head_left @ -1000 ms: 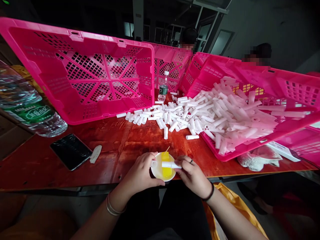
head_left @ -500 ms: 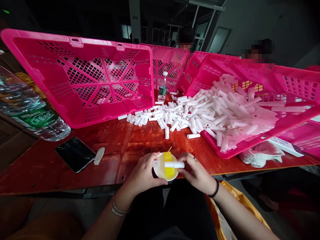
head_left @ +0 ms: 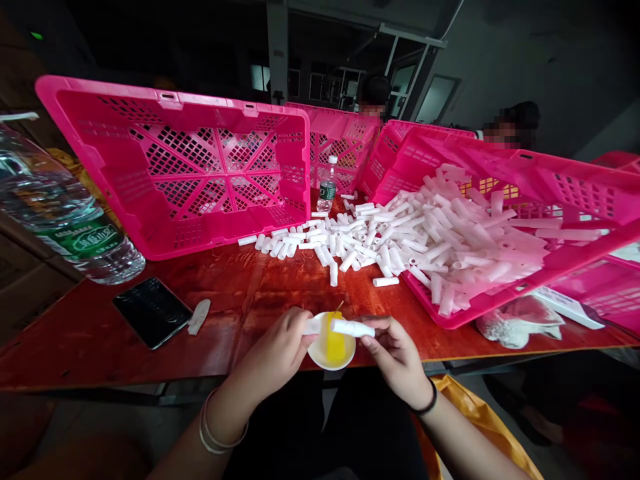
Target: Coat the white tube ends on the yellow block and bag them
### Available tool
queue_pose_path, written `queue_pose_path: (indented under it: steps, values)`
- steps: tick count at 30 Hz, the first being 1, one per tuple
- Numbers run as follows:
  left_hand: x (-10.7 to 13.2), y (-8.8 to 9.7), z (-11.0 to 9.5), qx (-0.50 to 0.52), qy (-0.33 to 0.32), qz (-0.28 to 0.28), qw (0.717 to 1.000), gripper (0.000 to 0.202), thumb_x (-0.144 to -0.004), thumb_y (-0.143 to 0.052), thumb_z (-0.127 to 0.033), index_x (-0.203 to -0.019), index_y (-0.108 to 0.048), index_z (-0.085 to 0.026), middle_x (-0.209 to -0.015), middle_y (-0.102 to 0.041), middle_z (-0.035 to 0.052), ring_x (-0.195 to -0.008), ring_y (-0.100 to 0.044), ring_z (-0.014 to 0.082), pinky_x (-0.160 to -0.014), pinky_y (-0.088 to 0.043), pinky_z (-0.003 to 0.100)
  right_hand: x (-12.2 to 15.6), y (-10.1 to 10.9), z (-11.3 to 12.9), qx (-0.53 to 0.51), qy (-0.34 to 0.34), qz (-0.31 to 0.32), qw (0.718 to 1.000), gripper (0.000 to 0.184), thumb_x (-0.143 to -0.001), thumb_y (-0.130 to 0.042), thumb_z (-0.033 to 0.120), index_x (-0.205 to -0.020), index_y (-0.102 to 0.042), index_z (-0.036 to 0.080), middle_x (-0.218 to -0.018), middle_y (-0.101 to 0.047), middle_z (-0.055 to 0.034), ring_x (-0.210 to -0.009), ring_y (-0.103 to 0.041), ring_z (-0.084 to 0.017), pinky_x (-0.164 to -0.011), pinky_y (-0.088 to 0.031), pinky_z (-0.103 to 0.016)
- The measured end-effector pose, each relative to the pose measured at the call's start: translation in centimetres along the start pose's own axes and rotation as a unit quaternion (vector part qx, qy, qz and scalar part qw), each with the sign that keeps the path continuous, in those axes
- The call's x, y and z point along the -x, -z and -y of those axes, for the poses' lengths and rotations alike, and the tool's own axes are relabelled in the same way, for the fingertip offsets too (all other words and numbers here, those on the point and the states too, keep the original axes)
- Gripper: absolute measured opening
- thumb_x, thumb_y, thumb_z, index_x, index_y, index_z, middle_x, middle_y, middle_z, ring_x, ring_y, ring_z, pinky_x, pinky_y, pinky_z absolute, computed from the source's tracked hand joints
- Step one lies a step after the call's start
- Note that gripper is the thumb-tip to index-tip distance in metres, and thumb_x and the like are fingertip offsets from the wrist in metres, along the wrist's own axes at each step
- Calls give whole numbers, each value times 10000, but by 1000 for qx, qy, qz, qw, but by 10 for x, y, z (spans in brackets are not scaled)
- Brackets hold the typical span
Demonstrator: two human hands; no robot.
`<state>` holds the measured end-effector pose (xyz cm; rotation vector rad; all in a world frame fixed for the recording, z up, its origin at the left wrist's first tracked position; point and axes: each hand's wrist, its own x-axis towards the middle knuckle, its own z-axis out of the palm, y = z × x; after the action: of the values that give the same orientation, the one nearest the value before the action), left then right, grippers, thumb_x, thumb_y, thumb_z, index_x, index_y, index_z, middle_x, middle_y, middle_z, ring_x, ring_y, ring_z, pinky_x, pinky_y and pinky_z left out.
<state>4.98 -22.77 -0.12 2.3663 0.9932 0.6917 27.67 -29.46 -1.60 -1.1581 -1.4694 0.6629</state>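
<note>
Dim workshop, red desk [head_left: 250, 300]. Over the bowl [head_left: 317, 351] we see the right hand [head_left: 397, 357] pinching a white tube [head_left: 353, 327]; left hand [head_left: 273, 360] closed on a shorter tube [head_left: 313, 326]. Likely light, hollow, crushable: grip mid-length, gently.

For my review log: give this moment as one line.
left hand: holds short white tube | right hand: holds long white tube | both above bowl with yellow contents

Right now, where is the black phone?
In the head view, the black phone lies flat on the left of the red table, in front of the big water bottle, a small white scrap just to its right.
</note>
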Motion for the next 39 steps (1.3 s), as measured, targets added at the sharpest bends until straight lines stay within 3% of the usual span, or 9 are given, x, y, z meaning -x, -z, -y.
queue_pose_path:
  steps: [3,7,20,27,31,33,36,37,39]
  values:
    - [-2,9,-14,-88,-60,-19,994,226,-928,-467,-272,-1145,-506,-224,-1045,-605,73,-963,-582,226,-847,-485,349,-5,1,23,-55,-89,38,994,209,-869,-601,382,-980,-599,204,-875,-672,-57,-742,-639,-162,-663,-549,-275]
    - [-5,16,-24,-196,-100,-54,974,249,-915,-488,-258,-1155,-545,-219,-987,-634,74,-885,-585,238,-806,-488,384,-11,13,43,-47,-124,104,986,239,-849,-622,395,-955,-633,181,-845,-662,-47,-754,-618,-152,-674,-521,-252]
    - [-2,23,-40,-229,-147,-29,962,242,-926,-433,-219,-1144,-538,-210,-975,-653,66,-845,-593,231,-744,-482,361,-13,22,61,-98,-200,111,968,397,-802,-621,538,-919,-602,158,-677,-535,15,-521,-447,-80,-468,-402,-198]
    - [3,18,-56,-147,-97,-4,984,231,-928,-398,-295,-1075,-546,-195,-935,-649,86,-809,-596,252,-691,-448,358,-13,21,74,54,-30,115,991,202,-947,-441,361,-884,-525,188,-760,-554,-15,-647,-509,-118,-608,-433,-233]
    - [6,13,-73,103,15,72,992,250,-905,-432,-395,-872,-563,-185,-748,-590,47,-688,-529,184,-603,-379,287,-17,23,80,130,109,122,978,242,-970,-345,256,-749,-431,207,-662,-478,7,-587,-451,-120,-578,-382,-243]
    - [7,8,-82,320,117,155,927,324,-868,-459,-474,-786,-542,-172,-592,-466,-11,-515,-398,112,-483,-282,241,-21,22,80,149,179,133,963,264,-962,-337,248,-710,-406,211,-628,-470,4,-592,-458,-132,-598,-379,-260]
    - [9,-2,-93,568,264,244,740,373,-779,-521,-533,-767,-522,-160,-495,-325,-79,-399,-152,48,-404,-106,216,-23,20,79,170,221,146,949,284,-957,-330,262,-684,-390,215,-595,-470,3,-568,-455,-137,-582,-365,-263]
    - [11,-5,-96,599,291,247,704,381,-753,-549,-539,-758,-515,-160,-486,-316,-87,-392,-115,38,-399,-77,214,-23,20,80,180,213,144,949,290,-958,-326,262,-678,-384,216,-586,-467,7,-549,-444,-132,-569,-357,-261]
    - [14,-13,-99,598,299,218,711,424,-721,-592,-574,-744,-511,-158,-492,-334,-84,-391,-141,33,-392,-73,209,-18,19,82,196,171,137,956,297,-963,-321,248,-673,-374,215,-572,-459,20,-512,-426,-118,-545,-345,-248]
